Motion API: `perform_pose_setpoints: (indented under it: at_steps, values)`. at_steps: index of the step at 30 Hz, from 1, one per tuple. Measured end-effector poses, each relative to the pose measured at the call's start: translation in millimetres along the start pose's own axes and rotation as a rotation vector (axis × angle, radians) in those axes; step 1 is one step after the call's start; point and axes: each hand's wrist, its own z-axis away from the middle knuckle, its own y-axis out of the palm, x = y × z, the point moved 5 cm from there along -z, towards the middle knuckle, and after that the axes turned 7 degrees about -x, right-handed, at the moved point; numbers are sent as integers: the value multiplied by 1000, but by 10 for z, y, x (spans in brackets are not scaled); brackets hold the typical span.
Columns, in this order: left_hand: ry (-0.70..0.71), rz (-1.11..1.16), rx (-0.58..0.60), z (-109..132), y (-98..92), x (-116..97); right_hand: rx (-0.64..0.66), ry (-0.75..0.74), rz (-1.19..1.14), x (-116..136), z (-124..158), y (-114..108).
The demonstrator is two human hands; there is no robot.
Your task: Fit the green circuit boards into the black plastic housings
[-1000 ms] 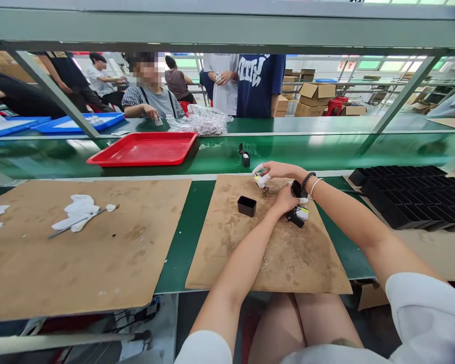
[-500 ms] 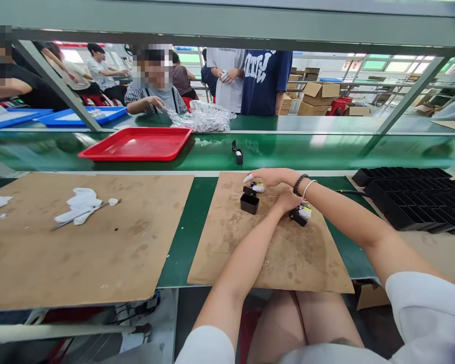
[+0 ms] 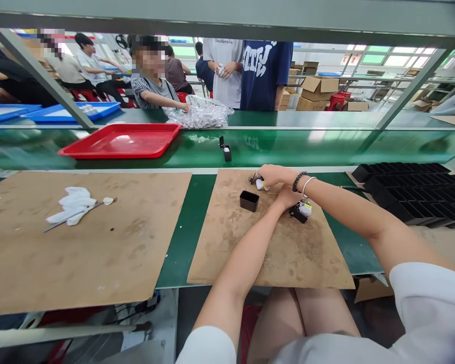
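Observation:
My right hand (image 3: 275,175) reaches across over my left wrist, its fingers pinched on a small dark and white part (image 3: 258,182) just above the brown cardboard mat (image 3: 250,247). My left hand (image 3: 288,196) lies beneath the right wrist, closed on a small black piece with a white and yellow bit (image 3: 301,211); its fingers are mostly hidden. A small open black box (image 3: 249,200) stands on the mat just left of both hands, untouched.
On the green conveyor (image 3: 326,144) behind the mat stand an open black case (image 3: 225,151) and a red tray (image 3: 121,141). Black moulded trays (image 3: 413,194) are stacked at right. White cloths and a thin tool (image 3: 76,207) lie on the left cardboard. Other people work across the line.
My right hand dipped toward the black box, then drew back a little with the small part pinched. The red tray and black case on the conveyor have drifted left.

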Motion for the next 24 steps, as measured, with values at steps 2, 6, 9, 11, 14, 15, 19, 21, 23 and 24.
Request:
perform_pose_setpoints:
  at_steps: [2,6,9,11,14,15,19,21,23,24]
  values:
    - [-13,-18,-15,4,-23,9,-16,-2,-77,-110,18,-41]
    - [-30,-6,-82,2,-101,31,-167,17,-713,-555,274,-163]
    - [-21,14,-127,-3,-149,31,-368,89,-1225,-991,686,-160]
    - [-3,22,-121,2,-155,17,-490,147,-1386,-1228,995,-77]
    - [19,24,-94,22,-151,3,-657,237,-1528,-1443,1375,135]
    - [27,25,-86,27,-151,3,-686,257,-1560,-1467,1457,222]
    - [50,30,-84,29,-172,35,-737,268,-1605,-1387,1568,521]
    - [54,28,-87,27,-181,59,-801,255,-1595,-1320,1564,582]
    - [70,32,-80,30,-178,72,-853,214,-1580,-1254,1552,585]
    - [82,38,-75,35,-173,73,-860,182,-1569,-1221,1544,576]
